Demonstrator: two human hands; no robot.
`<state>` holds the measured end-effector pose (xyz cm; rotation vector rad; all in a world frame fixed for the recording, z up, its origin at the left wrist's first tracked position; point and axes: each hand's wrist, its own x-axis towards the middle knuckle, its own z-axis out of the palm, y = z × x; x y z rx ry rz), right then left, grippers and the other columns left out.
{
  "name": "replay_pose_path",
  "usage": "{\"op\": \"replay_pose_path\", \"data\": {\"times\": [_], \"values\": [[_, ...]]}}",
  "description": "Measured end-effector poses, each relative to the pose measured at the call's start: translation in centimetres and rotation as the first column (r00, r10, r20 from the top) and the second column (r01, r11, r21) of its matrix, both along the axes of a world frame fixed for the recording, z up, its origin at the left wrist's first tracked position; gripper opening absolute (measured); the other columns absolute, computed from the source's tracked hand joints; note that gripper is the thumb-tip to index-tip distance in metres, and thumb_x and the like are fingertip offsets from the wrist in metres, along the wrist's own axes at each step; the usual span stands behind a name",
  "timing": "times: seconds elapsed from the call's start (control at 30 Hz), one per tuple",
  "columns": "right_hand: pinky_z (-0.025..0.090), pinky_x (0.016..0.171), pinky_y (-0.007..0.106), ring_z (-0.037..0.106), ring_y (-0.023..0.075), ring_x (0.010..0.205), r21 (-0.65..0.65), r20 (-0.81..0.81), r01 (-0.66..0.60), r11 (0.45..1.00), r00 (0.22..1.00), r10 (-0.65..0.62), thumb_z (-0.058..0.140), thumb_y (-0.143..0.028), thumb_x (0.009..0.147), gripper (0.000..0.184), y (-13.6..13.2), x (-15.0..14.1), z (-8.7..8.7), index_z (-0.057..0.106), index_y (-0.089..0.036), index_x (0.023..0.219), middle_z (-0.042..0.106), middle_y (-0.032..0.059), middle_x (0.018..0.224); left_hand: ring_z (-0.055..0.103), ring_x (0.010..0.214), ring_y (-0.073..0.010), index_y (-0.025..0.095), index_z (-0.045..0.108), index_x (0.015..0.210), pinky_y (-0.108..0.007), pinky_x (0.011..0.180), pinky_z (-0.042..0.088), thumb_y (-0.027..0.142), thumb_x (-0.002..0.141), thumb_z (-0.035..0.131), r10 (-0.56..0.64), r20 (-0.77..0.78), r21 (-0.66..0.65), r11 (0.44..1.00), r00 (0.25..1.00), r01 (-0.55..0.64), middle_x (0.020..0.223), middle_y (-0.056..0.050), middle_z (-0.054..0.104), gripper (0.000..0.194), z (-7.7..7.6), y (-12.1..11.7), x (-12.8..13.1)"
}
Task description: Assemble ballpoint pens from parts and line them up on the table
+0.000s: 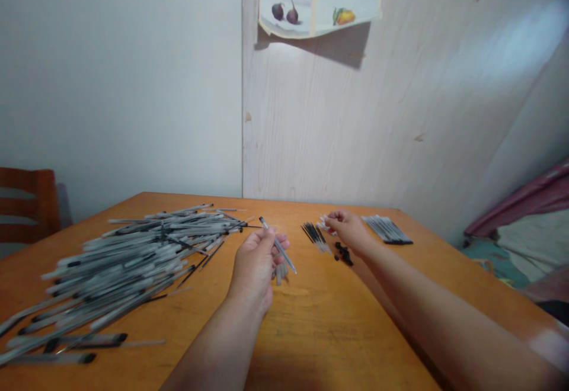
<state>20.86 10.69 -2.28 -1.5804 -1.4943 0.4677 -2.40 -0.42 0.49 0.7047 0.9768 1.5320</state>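
A: What is everything lying on?
B: A wooden table (311,332), orange-brown, with darker scuffs on its near part. Its far edge runs along the wall.

A: And the wall?
B: On the left it is a plain pale panel (120,83); right of the vertical seam, a whitish wood-grain panel (311,142). A fruit poster (284,26) hangs there, its lower edge curling away and casting a shadow.

A: Anything else in the room?
B: A slatted wooden chair (45,204) at the far left, and a heap with a pink cloth (518,198) on the right, beyond the table.

A: Where is the pen?
B: The pen (285,253) is in the left hand (253,260), pinched between thumb and fingers, slanting over the middle of the table.

A: The right hand?
B: The right hand (349,231) reaches farther out, its fingers at some small white pieces (323,223). I cannot tell whether it grips one.

A: What lies around them?
B: A big loose pile of pens (146,255) on the left; dark-ended refills (315,237) and small black parts (344,253) near the right hand; a neat row of pens (386,229) farther right.
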Motion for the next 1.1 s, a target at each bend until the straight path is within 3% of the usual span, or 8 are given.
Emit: {"op": "replay_pose_path", "data": {"times": [0.1,0.23,0.37,0.53,0.73,1.1], "values": [[0.041,0.059,0.023,0.057,0.0131,0.063,0.061,-0.124,-0.172,0.983,0.976,0.179,0.063,-0.040,0.076,0.023,-2.9,-0.9,0.6,0.058,-0.019,0.082,0.063,0.0004,0.070,0.068,0.074,-0.0131,0.016,0.061,0.089,-0.016,0.052,0.045,0.032,0.081,0.067,0.010,0.029,0.017,1.000,1.000,-0.011,0.087,-0.008,0.071,0.019,0.1,0.1,-0.1],[0.038,0.054,0.022,0.050,0.0109,0.057,0.013,-0.190,-0.333,0.943,0.925,0.329,0.062,-0.043,0.079,0.027,-6.9,-2.0,1.4,0.060,-0.019,0.091,0.063,0.0002,0.073,0.065,0.070,-0.0103,0.015,0.060,0.087,-0.017,0.054,0.046,0.029,0.082,0.066,0.016,0.050,0.033,0.999,0.999,-0.018,0.083,-0.006,0.069,0.016,0.2,0.3,-0.1],[0.037,0.051,0.022,0.051,0.0119,0.058,-0.094,-0.192,-0.375,0.922,0.916,0.353,0.063,-0.041,0.077,0.022,-10.4,-3.3,1.7,0.062,-0.020,0.085,0.059,-0.0010,0.067,0.063,0.067,-0.0098,0.015,0.061,0.087,-0.017,0.056,0.047,0.032,0.081,0.068,0.032,0.072,0.069,0.997,0.997,-0.037,0.079,-0.005,0.068,0.020,0.2,0.4,-0.1],[0.036,0.049,0.022,0.051,0.0121,0.058,-0.102,-0.212,-0.413,0.905,0.898,0.386,0.062,-0.037,0.078,0.017,-13.5,-5.2,0.7,0.061,-0.021,0.081,0.058,-0.0003,0.068,0.063,0.068,-0.0105,0.015,0.059,0.087,-0.018,0.057,0.048,0.035,0.080,0.070,0.038,0.094,0.082,0.996,0.995,-0.046,0.080,-0.006,0.069,0.023,-0.1,0.5,0.1],[0.034,0.046,0.023,0.044,0.0120,0.052,-0.057,-0.270,-0.363,0.930,0.902,0.336,0.060,-0.038,0.078,0.016,-14.5,-7.0,0.1,0.060,-0.023,0.077,0.053,-0.0010,0.062,0.065,0.072,-0.0116,0.016,0.058,0.086,-0.018,0.058,0.048,0.034,0.081,0.068,0.021,0.076,0.091,0.995,0.997,-0.028,0.081,-0.006,0.069,0.021,-0.3,0.4,0.4],[0.035,0.048,0.025,0.045,0.0125,0.052,-0.050,-0.314,-0.370,0.928,0.887,0.337,0.058,-0.037,0.078,0.015,-14.5,-7.4,0.1,0.059,-0.022,0.078,0.053,-0.0012,0.061,0.062,0.070,-0.0088,0.015,0.059,0.088,-0.017,0.060,0.048,0.030,0.085,0.063,0.002,0.034,0.063,0.998,0.999,-0.004,0.085,-0.006,0.068,0.016,-0.4,0.1,1.0]]}}
